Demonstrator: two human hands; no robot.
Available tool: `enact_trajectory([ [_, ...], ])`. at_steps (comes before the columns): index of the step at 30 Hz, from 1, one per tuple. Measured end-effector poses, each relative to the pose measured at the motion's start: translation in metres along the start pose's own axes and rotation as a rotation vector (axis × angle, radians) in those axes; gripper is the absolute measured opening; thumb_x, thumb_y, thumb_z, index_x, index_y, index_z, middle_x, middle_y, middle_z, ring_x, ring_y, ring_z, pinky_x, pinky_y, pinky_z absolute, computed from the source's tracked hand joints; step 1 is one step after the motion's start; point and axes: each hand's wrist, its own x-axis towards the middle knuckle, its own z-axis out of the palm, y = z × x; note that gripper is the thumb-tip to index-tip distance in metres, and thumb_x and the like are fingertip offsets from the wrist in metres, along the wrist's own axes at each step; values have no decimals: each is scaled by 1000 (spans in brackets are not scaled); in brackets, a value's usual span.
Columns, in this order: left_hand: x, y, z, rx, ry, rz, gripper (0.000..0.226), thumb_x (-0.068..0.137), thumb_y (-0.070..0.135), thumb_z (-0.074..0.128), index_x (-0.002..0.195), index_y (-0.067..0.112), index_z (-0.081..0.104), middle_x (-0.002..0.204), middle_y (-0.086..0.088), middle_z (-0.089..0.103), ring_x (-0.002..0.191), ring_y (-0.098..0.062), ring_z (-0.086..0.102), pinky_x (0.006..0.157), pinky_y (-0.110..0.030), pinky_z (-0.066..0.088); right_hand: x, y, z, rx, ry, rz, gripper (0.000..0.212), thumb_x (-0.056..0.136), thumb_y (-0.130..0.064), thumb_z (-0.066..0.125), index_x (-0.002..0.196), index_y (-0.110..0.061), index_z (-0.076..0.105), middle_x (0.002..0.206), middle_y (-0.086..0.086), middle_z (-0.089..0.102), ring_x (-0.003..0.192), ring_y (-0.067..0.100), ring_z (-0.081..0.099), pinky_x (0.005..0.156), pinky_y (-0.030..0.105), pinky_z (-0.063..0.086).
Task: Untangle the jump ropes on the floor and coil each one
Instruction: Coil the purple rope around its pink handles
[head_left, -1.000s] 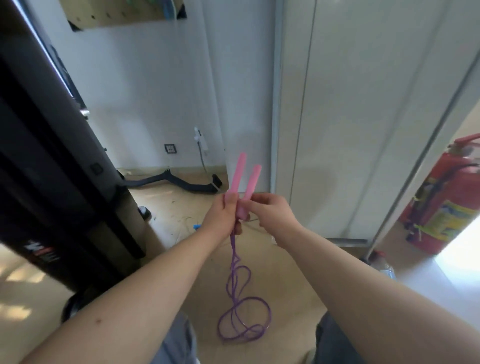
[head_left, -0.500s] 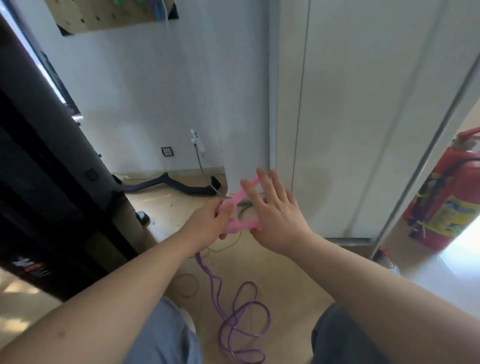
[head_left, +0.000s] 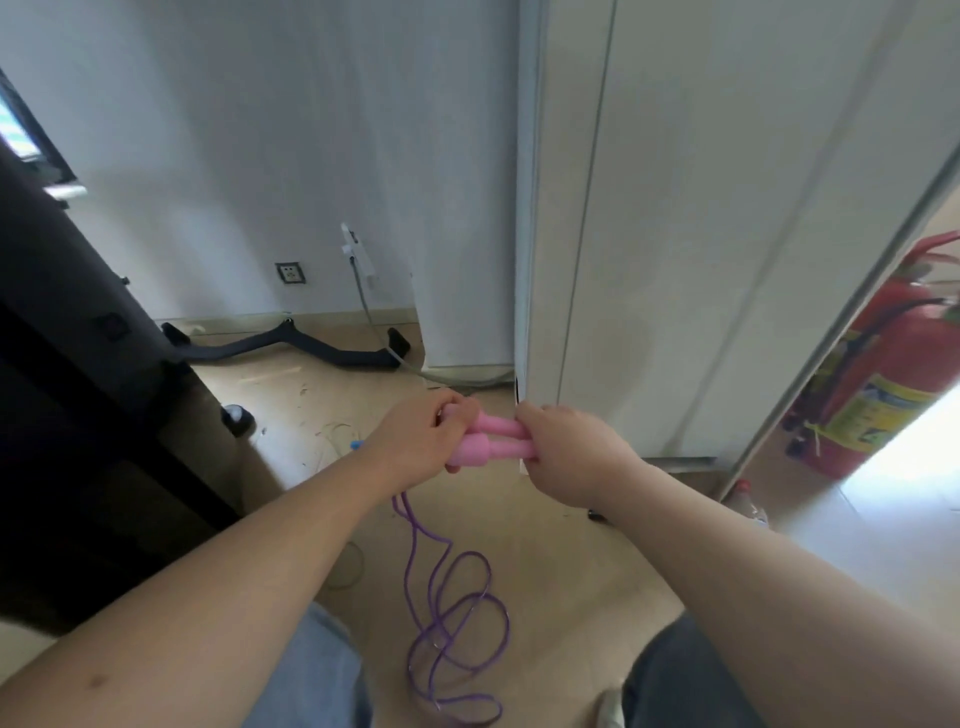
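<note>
Two hands are in view: one left hand (head_left: 415, 441) and one right hand (head_left: 571, 457). There are two pink handles (head_left: 498, 451) and one purple rope (head_left: 440, 623) — its loops overlap too much to count. One red fire extinguisher (head_left: 872, 384) shows at the right, and one red-capped bottle (head_left: 745, 501). The wall carries one wall socket (head_left: 290, 272). One black bar (head_left: 291, 349) lies on the floor. Two knees (head_left: 322, 670) show at the bottom edge — one light, one dark.
</note>
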Motion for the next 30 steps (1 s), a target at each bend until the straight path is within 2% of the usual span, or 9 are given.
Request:
enact_trajectory([
  [3,5,-7,4,-14,-21,-29,26,105,43,40,100,28,61,86,4,68,61,-6,67,51,-11,42,5,4,6,12,-28,8,17,86,-25,48,103,-21,48,94,3,62,85,31,61,70,41,52],
  [10,16,-19,6,-88,-82,-58,33,107,40,35,106,22,63,83,-7,71,54,-5,61,50,-18,44,15,6,9,44,-49,21,13,88,-32,51,90,-25,41,90,0,61,82,30,60,63,36,45],
  [15,23,-20,6,-127,-97,-79,32,108,38,34,112,23,62,81,-3,67,49,0,56,44,-13,41,20,6,8,54,-75,39,9,88,-29,50,90,-24,43,87,-1,59,77,28,55,62,34,41],
  [19,26,-23,4,-170,-111,-73,34,108,40,31,109,28,63,79,-2,66,52,-3,55,45,-17,41,22,6,9,54,-97,29,7,89,-30,48,89,-25,43,81,-4,53,75,28,54,64,35,44],
  [22,28,-25,-3,-260,-104,-102,48,106,50,27,108,26,68,64,5,60,49,-5,48,46,-18,39,21,3,5,77,-96,21,13,94,-30,49,82,-27,43,77,-5,51,73,27,51,62,34,39],
  [24,31,-30,-11,-311,-93,-70,53,104,52,26,107,24,71,56,6,47,49,-8,39,49,-20,37,20,0,0,129,-91,35,26,98,-30,48,73,-28,41,74,-1,55,72,27,54,56,34,35],
  [26,32,-33,-17,-370,-97,-79,52,104,53,26,109,26,71,55,7,36,51,-9,36,58,-25,43,18,-3,-4,191,-106,74,30,101,-30,46,72,-25,44,76,3,59,72,27,55,52,29,34],
  [28,30,-33,-19,-382,-122,-106,51,103,54,28,103,27,70,54,8,35,50,-9,38,69,-34,53,16,-5,-7,254,-132,103,26,101,-30,46,79,-17,53,77,5,60,71,26,55,52,27,33],
  [30,28,-32,-16,-348,-103,-127,58,102,58,28,96,19,70,53,6,37,49,-10,40,71,-40,54,13,-7,-9,356,-197,119,26,100,-29,49,85,-10,56,72,4,56,67,23,52,55,31,35],
])
